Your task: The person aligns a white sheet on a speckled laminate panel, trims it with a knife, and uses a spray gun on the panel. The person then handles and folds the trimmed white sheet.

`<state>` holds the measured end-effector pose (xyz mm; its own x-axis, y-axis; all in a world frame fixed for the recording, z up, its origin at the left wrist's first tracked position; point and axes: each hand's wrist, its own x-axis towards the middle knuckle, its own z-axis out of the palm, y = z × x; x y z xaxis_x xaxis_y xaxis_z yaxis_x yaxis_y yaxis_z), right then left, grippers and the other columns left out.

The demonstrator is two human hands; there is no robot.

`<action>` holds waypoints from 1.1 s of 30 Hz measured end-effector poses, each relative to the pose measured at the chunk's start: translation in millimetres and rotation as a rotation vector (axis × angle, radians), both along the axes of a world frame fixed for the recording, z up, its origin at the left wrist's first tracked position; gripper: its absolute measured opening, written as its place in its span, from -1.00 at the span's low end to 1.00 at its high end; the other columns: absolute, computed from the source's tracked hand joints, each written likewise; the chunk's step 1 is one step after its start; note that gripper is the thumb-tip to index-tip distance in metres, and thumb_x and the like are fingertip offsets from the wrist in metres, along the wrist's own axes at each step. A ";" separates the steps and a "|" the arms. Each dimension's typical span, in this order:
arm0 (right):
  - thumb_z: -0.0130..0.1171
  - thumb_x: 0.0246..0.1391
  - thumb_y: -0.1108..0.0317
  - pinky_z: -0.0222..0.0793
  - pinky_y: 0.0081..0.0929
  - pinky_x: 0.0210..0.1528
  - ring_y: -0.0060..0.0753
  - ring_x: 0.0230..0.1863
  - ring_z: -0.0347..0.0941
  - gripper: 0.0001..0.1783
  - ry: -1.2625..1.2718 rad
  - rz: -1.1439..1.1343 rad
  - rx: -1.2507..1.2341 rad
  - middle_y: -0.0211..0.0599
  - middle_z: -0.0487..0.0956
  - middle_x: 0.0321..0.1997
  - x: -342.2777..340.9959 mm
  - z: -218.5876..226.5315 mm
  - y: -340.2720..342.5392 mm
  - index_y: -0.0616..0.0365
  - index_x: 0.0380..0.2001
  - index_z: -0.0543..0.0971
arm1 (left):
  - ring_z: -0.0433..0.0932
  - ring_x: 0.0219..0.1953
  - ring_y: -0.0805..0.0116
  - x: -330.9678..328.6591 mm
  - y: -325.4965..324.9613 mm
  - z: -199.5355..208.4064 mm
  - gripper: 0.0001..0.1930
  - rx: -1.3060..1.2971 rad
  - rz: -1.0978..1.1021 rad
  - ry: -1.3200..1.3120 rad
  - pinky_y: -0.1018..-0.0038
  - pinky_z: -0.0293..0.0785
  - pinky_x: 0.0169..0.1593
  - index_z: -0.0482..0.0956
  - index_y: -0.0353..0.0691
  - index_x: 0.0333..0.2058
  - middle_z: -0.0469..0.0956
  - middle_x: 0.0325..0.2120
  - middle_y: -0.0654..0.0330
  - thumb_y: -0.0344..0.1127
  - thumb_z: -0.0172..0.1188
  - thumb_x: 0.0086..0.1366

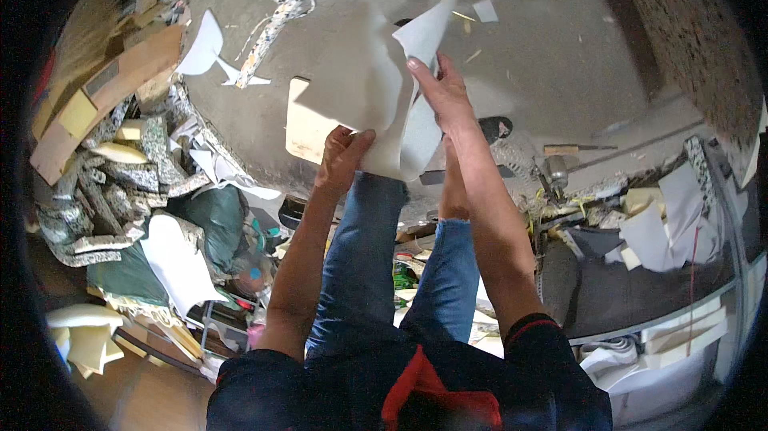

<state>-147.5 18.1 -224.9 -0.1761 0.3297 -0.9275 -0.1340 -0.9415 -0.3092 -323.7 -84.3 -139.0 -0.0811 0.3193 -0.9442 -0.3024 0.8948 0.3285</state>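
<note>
A large, pale, flexible sheet is held up over my knees; whether it is fabric, leather or thin foam I cannot tell. My left hand pinches its lower left edge between thumb and fingers. Higher up on the other side, my right hand grips a whitish part that curls upward to a pointed corner. That part may be a fold of the same sheet or a second piece. Partly behind the sheet, a cream-coloured flat board with rounded corners lies on the floor.
Speckled foam scraps and a dark green bag are heaped at left. A patterned roll and white offcuts lie on the concrete floor. At right are a wooden-handled tool, a metal device and more sheet scraps.
</note>
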 end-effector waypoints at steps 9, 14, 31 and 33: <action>0.28 0.12 0.22 0.48 -0.28 0.02 -0.13 0.01 0.55 -0.30 -0.158 -0.037 -0.163 -0.04 0.55 0.10 107.8 -12.0 -51.2 0.36 0.22 0.30 | 0.52 -0.12 0.44 88.7 -21.1 17.5 -0.77 0.280 -0.423 -0.080 0.42 0.42 0.03 0.56 -0.36 -0.08 0.61 -0.16 0.22 -0.42 0.18 0.31; 0.26 0.16 0.31 0.45 -0.09 0.16 -0.13 0.10 0.51 -0.43 0.152 -1.073 -0.011 -0.15 0.53 0.13 183.2 14.8 -114.3 0.18 0.20 0.35 | 0.49 -0.02 0.41 131.8 -38.8 9.3 -0.65 0.019 -0.296 -0.109 0.42 0.35 0.13 0.48 -0.28 0.05 0.53 -0.03 0.25 -0.41 0.17 0.30; 0.07 0.27 0.32 0.20 0.05 0.34 -0.01 0.22 0.40 -0.56 -0.168 -1.911 0.379 -0.11 0.49 0.17 358.5 157.5 -327.0 0.22 0.17 0.37 | 0.54 -0.41 0.61 307.4 -79.5 60.7 -0.67 -0.249 -1.370 -0.838 0.60 0.48 -0.35 0.51 -0.15 0.05 0.63 -0.30 0.39 -0.30 0.23 0.33; 0.08 0.27 0.30 0.22 0.04 0.33 -0.04 0.20 0.42 -0.57 -0.329 -1.923 0.463 -0.10 0.50 0.15 355.6 167.6 -351.2 0.21 0.15 0.40 | 0.52 -0.47 0.61 311.2 -87.5 64.8 -0.75 -0.337 -1.521 -0.844 0.60 0.48 -0.37 0.55 -0.08 -0.02 0.62 -0.35 0.44 -0.21 0.20 0.37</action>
<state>208.0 -333.1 -57.3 0.7594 0.0234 -0.6502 -0.5791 0.4798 -0.6591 -12.5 -171.8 -74.2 0.5716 -0.5567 -0.6028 0.8082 0.5090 0.2962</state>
